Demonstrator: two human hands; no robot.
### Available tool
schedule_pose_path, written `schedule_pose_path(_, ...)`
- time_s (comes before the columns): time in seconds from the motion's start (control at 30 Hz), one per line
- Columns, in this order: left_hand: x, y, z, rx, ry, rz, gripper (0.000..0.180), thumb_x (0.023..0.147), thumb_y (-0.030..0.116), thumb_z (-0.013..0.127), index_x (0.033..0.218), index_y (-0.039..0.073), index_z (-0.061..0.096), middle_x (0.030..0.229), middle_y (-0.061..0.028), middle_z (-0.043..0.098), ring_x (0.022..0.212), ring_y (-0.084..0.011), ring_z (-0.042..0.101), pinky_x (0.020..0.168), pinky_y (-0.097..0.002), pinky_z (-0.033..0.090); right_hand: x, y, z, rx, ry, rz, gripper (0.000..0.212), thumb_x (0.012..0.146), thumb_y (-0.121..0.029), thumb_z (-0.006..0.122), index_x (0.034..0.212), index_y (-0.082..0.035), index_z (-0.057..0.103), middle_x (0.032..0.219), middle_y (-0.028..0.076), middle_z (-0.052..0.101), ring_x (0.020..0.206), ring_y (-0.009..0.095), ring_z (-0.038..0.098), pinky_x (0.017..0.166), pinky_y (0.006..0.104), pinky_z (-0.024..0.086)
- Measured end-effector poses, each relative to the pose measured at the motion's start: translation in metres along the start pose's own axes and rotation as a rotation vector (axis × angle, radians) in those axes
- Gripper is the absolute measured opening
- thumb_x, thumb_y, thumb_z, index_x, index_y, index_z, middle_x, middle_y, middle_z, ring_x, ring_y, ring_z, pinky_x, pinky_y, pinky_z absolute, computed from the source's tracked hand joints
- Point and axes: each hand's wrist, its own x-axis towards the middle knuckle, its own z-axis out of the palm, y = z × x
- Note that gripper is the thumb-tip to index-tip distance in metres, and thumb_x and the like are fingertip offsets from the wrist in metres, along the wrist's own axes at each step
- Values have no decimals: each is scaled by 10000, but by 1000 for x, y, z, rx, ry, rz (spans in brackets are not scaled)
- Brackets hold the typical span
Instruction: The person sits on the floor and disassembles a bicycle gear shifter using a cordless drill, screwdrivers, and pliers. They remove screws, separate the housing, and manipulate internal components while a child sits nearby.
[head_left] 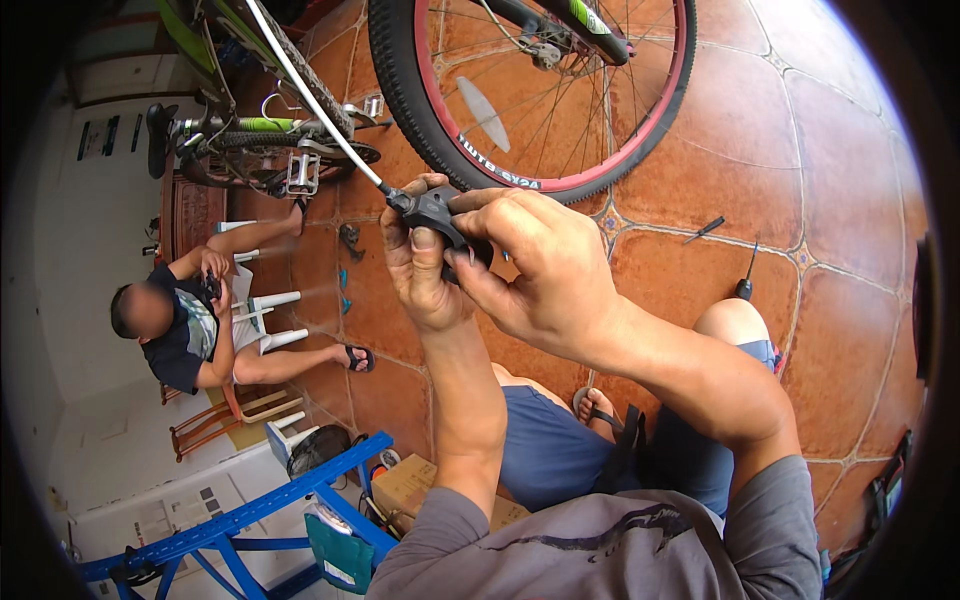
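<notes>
A black bicycle shifter (432, 208) with a curved clamp is held up in front of me. White cable housing (318, 105) runs from its black end fitting up toward the bike at the top. My left hand (432, 285) grips the shifter from below and behind, its thumb pressed on the near side. From the right, my right hand (548, 262) closes its thumb and fingers on the clamp end. The fingertips hide part of that end, so any small part between them cannot be made out.
Just beyond my hands stands a bicycle wheel (415, 110) with a red rim. A screwdriver (745, 280) and a small black tool (706, 230) lie on the tiled floor at right. At left, a seated person (190, 330) holds a black device; a blue metal frame (260, 510) and cardboard box (405, 485) are nearer.
</notes>
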Motion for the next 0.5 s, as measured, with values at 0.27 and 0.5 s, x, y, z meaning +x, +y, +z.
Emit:
schedule_pose_path(0.27,1,2,12,63,28,86,359,932,163,569,1259,21,524,1244,-217,536,1015,-216,567,863,-335,509,1,13,-3,69,-42,108,180,735,-73,678,853,-22,551,725,124,590,642,320,606,564,392,489)
schedule_pose_path(0.5,-2,4,13,158,93,44,363,932,130,584,1246,-34,504,1154,-155,580,931,-194,612,788,-302,545,16,23,1,217,29,37,196,786,-62,678,955,26,629,735,164,637,629,278,660,551,323,528)
